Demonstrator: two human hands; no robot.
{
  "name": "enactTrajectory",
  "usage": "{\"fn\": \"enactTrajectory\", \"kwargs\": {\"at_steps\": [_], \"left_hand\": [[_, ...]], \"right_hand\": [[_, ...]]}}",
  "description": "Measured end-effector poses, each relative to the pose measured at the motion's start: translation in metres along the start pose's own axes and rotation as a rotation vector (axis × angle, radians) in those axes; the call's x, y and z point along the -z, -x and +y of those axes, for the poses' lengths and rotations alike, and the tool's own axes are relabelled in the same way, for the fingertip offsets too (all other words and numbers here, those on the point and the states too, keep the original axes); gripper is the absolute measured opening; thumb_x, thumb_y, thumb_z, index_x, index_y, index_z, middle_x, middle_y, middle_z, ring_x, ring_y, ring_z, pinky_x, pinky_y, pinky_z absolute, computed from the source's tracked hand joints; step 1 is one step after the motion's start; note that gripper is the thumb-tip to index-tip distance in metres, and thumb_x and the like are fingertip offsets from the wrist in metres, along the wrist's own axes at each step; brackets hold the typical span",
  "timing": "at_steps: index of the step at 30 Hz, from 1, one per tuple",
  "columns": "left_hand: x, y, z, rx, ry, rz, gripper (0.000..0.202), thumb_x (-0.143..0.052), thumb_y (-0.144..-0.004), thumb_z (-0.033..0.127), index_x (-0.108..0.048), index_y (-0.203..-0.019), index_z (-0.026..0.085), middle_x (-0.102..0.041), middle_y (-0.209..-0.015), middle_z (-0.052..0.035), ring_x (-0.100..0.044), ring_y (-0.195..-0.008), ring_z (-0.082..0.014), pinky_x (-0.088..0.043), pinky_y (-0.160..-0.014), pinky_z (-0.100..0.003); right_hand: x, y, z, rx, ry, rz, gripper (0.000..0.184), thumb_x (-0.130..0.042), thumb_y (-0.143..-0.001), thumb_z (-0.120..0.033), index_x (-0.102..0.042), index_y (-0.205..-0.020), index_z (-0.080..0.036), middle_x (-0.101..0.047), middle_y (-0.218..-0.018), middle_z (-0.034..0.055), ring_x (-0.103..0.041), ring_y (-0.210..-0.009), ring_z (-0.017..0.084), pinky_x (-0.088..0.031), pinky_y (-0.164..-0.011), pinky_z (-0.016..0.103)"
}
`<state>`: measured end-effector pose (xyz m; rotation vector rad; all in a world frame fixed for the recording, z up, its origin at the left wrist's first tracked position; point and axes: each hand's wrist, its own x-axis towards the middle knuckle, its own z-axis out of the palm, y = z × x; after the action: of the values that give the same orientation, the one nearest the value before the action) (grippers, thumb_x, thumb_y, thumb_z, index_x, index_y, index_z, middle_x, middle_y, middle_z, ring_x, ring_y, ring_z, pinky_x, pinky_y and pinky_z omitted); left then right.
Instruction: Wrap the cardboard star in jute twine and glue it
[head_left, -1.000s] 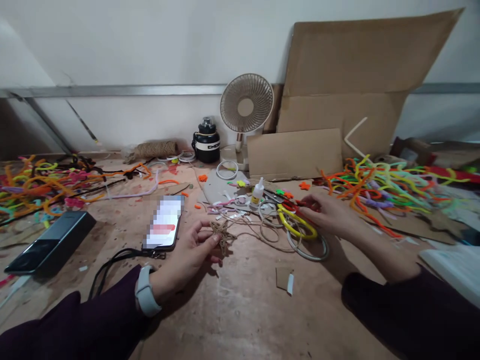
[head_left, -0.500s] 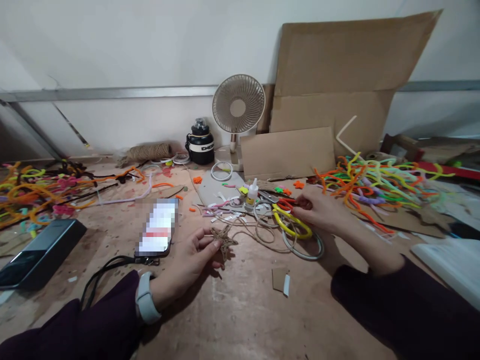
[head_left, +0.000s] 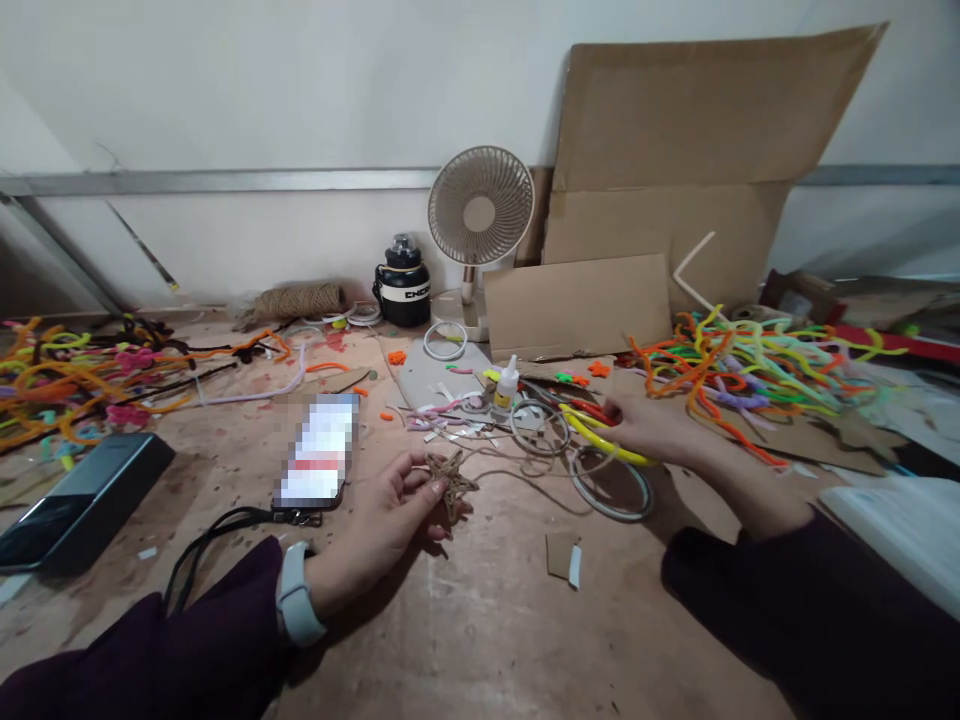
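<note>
My left hand (head_left: pixel 382 525), with a pale watch on its wrist, is closed in a pinch on a small twine star (head_left: pixel 448 478) just above the wooden tabletop. A loose end of twine trails from the star to the right. My right hand (head_left: pixel 652 430) is closed on a yellow ring (head_left: pixel 596 432), which is tilted up off the table; something red shows beside its fingers. A white ring (head_left: pixel 611 485) lies flat below that hand, and a wire ring (head_left: pixel 538 428) lies further left. A small glue bottle (head_left: pixel 508 385) stands behind them.
A phone (head_left: pixel 316 452) with a black cord and a dark flat device (head_left: pixel 75 500) lie on the left. Pipe cleaner piles (head_left: pixel 757 365) fill both table sides. A fan (head_left: pixel 480 215), black jar (head_left: pixel 403 285), twine spool (head_left: pixel 300 300) and cardboard sheets (head_left: pixel 577 305) line the back.
My right hand has closed on the yellow ring and pulled it up and to the right, off the white ring. My left hand keeps the star almost still.
</note>
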<state>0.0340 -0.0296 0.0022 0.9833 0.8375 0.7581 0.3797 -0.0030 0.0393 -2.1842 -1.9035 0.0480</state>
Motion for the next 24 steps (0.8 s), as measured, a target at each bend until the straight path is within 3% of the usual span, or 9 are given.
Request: {"fn": "enactTrajectory", "kwargs": {"at_steps": [3, 7, 15, 21, 24], "left_hand": [[0.0, 0.0, 0.001, -0.004, 0.014, -0.007, 0.056, -0.082, -0.074, 0.052, -0.052, -0.109, 0.019, -0.069, -0.085, -0.0055, -0.072, -0.082, -0.0215, -0.052, -0.051, -0.02], [-0.001, 0.0, 0.004, -0.01, 0.003, -0.004, 0.061, -0.084, -0.072, 0.053, -0.052, -0.11, 0.017, -0.068, -0.088, -0.0063, -0.072, -0.083, -0.0215, -0.054, -0.052, -0.022], [0.0, -0.001, 0.002, 0.005, -0.03, 0.007, 0.067, -0.083, -0.069, 0.058, -0.049, -0.11, 0.018, -0.07, -0.092, -0.0086, -0.072, -0.084, -0.0228, -0.054, -0.052, -0.022], [0.002, -0.001, -0.001, -0.001, -0.063, -0.004, 0.07, -0.081, -0.071, 0.061, -0.047, -0.115, 0.018, -0.073, -0.092, -0.0095, -0.065, -0.058, -0.0129, -0.053, -0.05, -0.023], [0.004, 0.0, -0.001, 0.018, -0.062, 0.009, 0.072, -0.081, -0.07, 0.062, -0.046, -0.115, 0.018, -0.073, -0.091, -0.0099, -0.064, -0.055, -0.012, -0.054, -0.049, -0.024]], "right_hand": [[0.015, 0.006, -0.002, -0.035, 0.154, -0.006, 0.03, -0.062, -0.071, -0.05, -0.055, -0.073, -0.021, -0.063, -0.069, 0.0094, -0.056, -0.061, 0.022, -0.033, -0.053, 0.032], [0.03, 0.012, -0.003, -0.046, 0.293, 0.042, 0.026, -0.059, -0.071, -0.04, -0.054, -0.086, -0.02, -0.064, -0.093, 0.017, -0.059, -0.083, 0.03, -0.033, -0.061, 0.034], [0.044, 0.018, 0.011, -0.111, 0.266, 0.026, 0.025, -0.065, -0.072, -0.038, -0.044, -0.072, -0.025, -0.061, -0.078, 0.0094, -0.054, -0.068, 0.025, -0.028, -0.057, 0.035], [0.027, 0.004, 0.016, -0.277, 0.053, 0.125, 0.018, -0.062, -0.077, -0.03, -0.045, -0.081, -0.024, -0.062, -0.078, 0.0063, -0.058, -0.071, 0.023, -0.036, -0.059, 0.032], [0.017, 0.0, 0.014, -0.352, -0.067, 0.177, 0.02, -0.063, -0.077, -0.029, -0.047, -0.088, -0.023, -0.065, -0.08, 0.005, -0.062, -0.071, 0.022, -0.041, -0.059, 0.031]]}}
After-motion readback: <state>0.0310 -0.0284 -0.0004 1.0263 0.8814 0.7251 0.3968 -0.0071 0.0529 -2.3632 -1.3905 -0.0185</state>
